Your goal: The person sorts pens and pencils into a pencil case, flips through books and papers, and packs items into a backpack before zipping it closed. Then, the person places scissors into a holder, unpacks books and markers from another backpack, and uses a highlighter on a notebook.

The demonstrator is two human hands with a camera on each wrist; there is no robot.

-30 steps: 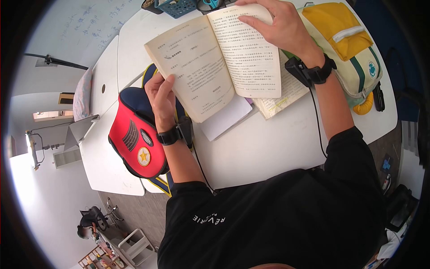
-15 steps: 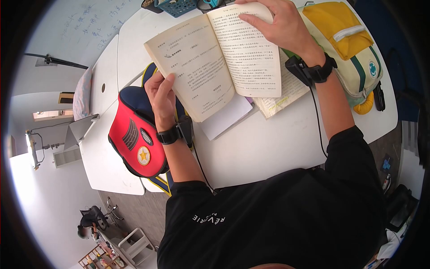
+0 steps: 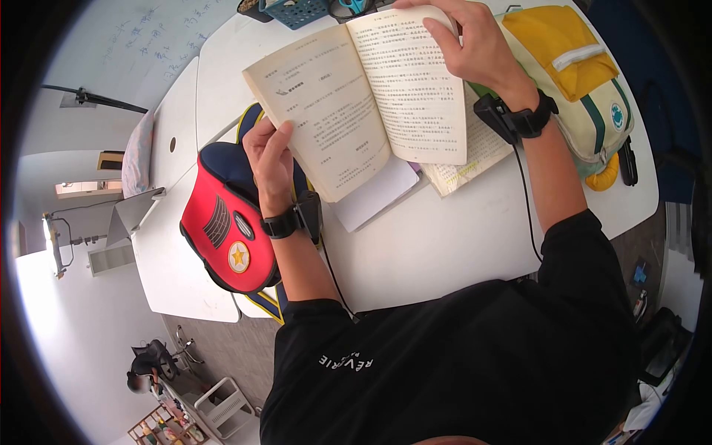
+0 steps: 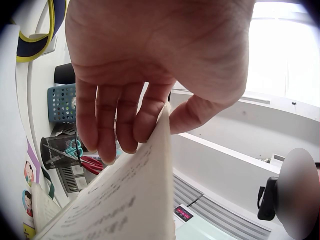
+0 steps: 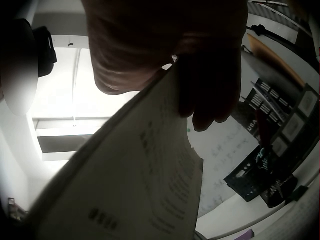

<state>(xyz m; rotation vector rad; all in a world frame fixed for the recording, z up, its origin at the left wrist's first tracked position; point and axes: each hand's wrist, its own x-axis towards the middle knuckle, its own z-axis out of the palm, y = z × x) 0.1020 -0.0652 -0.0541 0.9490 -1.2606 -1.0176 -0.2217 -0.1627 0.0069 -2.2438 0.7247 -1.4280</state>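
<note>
An open book [image 3: 337, 126] with printed text on both pages is held up over the table, tilted. My left hand [image 3: 271, 163] pinches its left edge, thumb on the page side and fingers behind. In the left wrist view those fingers [image 4: 127, 120] reach down along the back of the book. At the top right corner, my right hand [image 3: 482, 55] grips the other side, with its thumb near the outer edge of the page. Beneath lie a white sheet-like booklet [image 3: 378, 196] and another open book [image 3: 463, 174] with yellow marking.
A red and navy bag [image 3: 230, 230] with a star badge lies on the left. To the right is a cream and yellow bag [image 3: 593, 96]. A blue basket [image 3: 295, 11] and a pen holder stand at the table's [image 3: 430, 252] far side.
My right thumb has slid rightward over the page toward its outer edge. The book has shifted very slightly to the right; my left hand keeps its hold.
</note>
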